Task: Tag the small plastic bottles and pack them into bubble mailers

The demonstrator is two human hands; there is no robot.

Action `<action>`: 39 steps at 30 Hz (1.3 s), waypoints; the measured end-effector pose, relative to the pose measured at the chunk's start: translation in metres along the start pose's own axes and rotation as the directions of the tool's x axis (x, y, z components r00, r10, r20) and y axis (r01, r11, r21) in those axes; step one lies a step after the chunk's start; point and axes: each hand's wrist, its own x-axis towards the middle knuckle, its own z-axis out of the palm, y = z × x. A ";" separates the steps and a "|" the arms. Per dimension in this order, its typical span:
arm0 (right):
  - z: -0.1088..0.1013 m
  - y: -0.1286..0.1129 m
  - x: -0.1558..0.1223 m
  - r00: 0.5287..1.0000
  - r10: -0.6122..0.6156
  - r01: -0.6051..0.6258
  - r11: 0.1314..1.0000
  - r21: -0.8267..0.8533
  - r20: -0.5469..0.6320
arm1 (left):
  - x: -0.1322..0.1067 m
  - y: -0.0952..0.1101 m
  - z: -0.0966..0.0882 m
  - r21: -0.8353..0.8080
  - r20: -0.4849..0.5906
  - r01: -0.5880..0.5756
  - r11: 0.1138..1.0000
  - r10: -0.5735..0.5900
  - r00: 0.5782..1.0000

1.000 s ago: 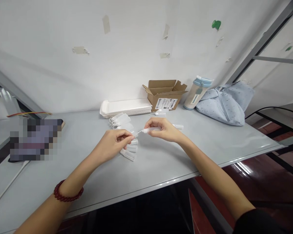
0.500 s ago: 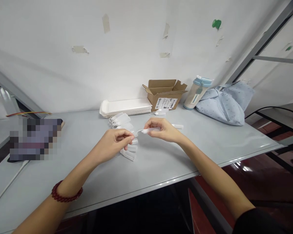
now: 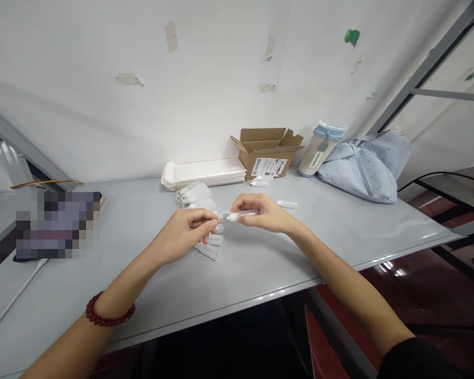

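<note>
My right hand (image 3: 260, 211) grips a small clear plastic bottle (image 3: 248, 213) with a white tip, lying level and pointing left. My left hand (image 3: 193, 229) is closed in a pinch just left of that tip, on the end of a thin piece (image 3: 223, 217) too fine to make out. Under and beyond the left hand lie several similar bottles, among them a pile (image 3: 195, 192) with thin loops and a single bottle (image 3: 209, 251) nearer me. Another bottle (image 3: 287, 204) rests behind the right hand, and a few more (image 3: 260, 181) lie by the carton.
At the back stand a stack of white trays (image 3: 205, 171), an open cardboard box (image 3: 266, 158) and a tumbler (image 3: 319, 150). A pale blue cloth bag (image 3: 359, 173) sits at the right. To the left is a blurred-out flat object (image 3: 59, 226) with a white cable (image 3: 16, 297).
The bottle has turned slightly in my right hand, and its white tip sits a little lower. My left hand keeps its pinch in nearly the same spot.
</note>
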 end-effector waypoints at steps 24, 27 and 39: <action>0.003 0.002 0.000 0.999 -0.020 0.019 0.999 0.043 0.028 | 0.002 0.000 -0.001 -0.070 0.010 0.013 0.997 -0.012 1.000; 0.003 0.002 0.000 0.999 -0.022 0.021 0.999 0.047 0.024 | 0.002 -0.001 0.000 -0.070 0.010 0.014 0.997 -0.014 1.000; 0.002 -0.002 -0.002 1.000 -0.022 0.022 0.998 0.056 0.004 | 0.002 -0.001 0.000 -0.088 0.012 0.020 0.996 -0.019 1.000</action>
